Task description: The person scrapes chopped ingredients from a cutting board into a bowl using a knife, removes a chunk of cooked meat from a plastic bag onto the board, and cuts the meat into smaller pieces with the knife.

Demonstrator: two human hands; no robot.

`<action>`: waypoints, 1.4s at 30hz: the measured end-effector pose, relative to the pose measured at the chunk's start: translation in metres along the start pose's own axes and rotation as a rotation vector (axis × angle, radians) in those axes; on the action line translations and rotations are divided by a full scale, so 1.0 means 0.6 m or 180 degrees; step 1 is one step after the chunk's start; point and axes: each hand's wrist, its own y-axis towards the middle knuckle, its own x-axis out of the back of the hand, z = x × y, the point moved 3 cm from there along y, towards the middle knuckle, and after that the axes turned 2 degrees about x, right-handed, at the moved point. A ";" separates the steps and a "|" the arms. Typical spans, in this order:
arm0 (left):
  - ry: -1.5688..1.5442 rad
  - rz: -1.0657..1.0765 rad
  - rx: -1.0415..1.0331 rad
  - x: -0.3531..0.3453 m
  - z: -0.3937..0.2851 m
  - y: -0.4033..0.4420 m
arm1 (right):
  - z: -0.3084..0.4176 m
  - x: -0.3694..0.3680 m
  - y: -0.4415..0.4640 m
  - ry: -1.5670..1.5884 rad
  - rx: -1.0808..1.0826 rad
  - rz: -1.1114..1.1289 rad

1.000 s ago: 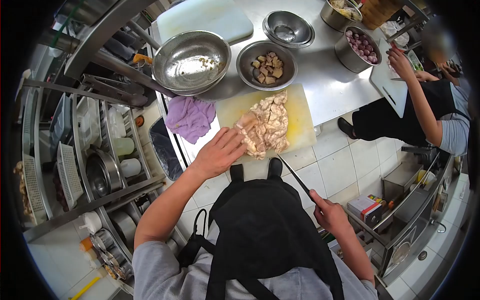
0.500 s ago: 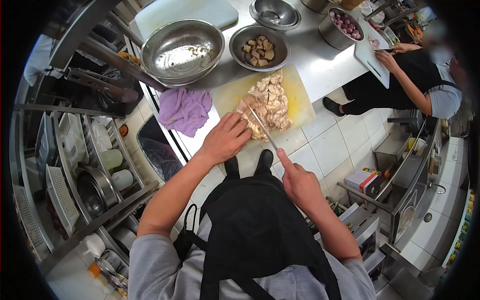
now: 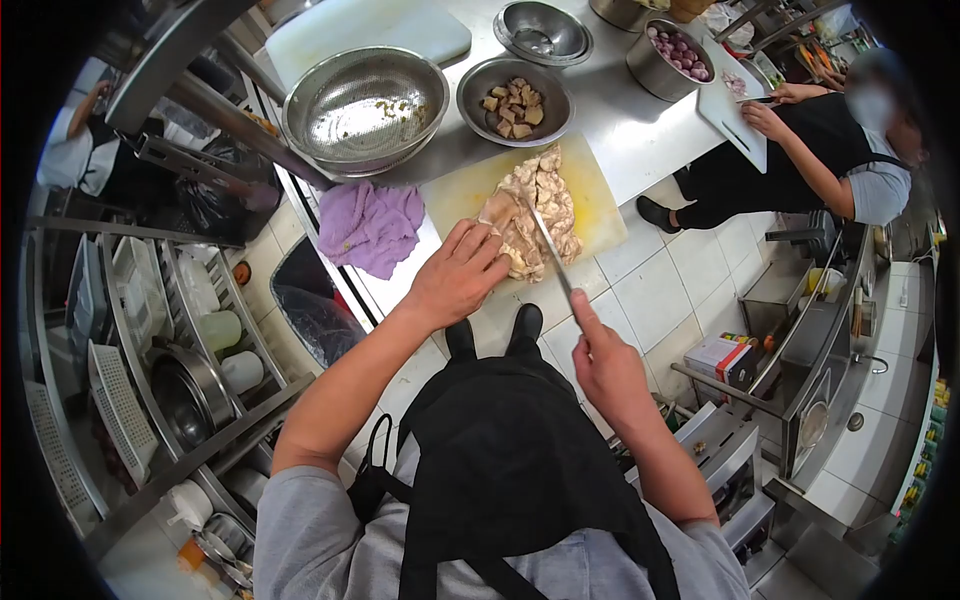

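A pale, lumpy slab of meat point(image 3: 548, 205) lies on a yellowed cutting board point(image 3: 603, 213) at the counter's front edge. My left hand point(image 3: 460, 272) presses its bent fingers on the slab's left edge, gripping it there. In my right hand point(image 3: 607, 360) is the handle of a long kitchen knife point(image 3: 553, 246). Its blade points away from me and lies against the meat, just right of my left fingertips. Beyond the board stands a steel bowl point(image 3: 472, 108) with chopped brown meat chunks point(image 3: 518, 108). A crumpled purple cloth point(image 3: 370, 225) lies left of the board.
A steel colander point(image 3: 330, 110) with a few scraps stands behind the cloth. Farther back are a white cutting board point(image 3: 370, 35), nested bowls point(image 3: 543, 32) and a pot of small purple onions point(image 3: 668, 70). At right, a co-worker point(image 3: 800, 150) cuts on another board. Shelving point(image 3: 160, 330) stands left.
The knife has shifted slightly right and its blade has turned a little. A flap of meat by my left fingers now lies smoother and wider. My left hand stays nearly in place.
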 end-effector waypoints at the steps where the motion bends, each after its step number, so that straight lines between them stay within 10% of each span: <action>1: 0.0130 0.0027 -0.0076 0.003 0.000 0.008 | -0.010 0.006 -0.003 0.0012 -0.0112 -0.0057; 19: 0.0191 -0.0010 -0.0896 0.036 -0.006 0.131 | -0.115 0.039 -0.036 0.0640 -0.0805 -0.0523; 25: -0.1569 -0.0341 0.1075 0.105 -0.034 0.185 | -0.147 0.079 -0.018 0.0654 -0.0980 -0.0699; 28: -0.3351 0.0076 0.3040 0.117 -0.020 0.176 | -0.150 0.089 -0.011 0.0726 -0.0997 -0.0715; 31: -0.5941 -0.1060 0.3750 0.057 0.000 0.124 | -0.147 0.089 -0.005 0.0756 -0.1003 -0.0579; 36: -0.6310 -0.2148 0.4413 -0.066 0.033 0.039 | -0.133 0.069 -0.004 0.0710 -0.0786 -0.0320; 39: -0.6002 -0.1754 0.4924 -0.033 0.027 0.024 | -0.119 0.051 -0.003 0.0647 -0.0625 -0.0094; 42: -0.4937 0.0147 0.4754 -0.011 0.043 -0.040 | -0.090 0.037 -0.001 0.0539 -0.0323 0.0170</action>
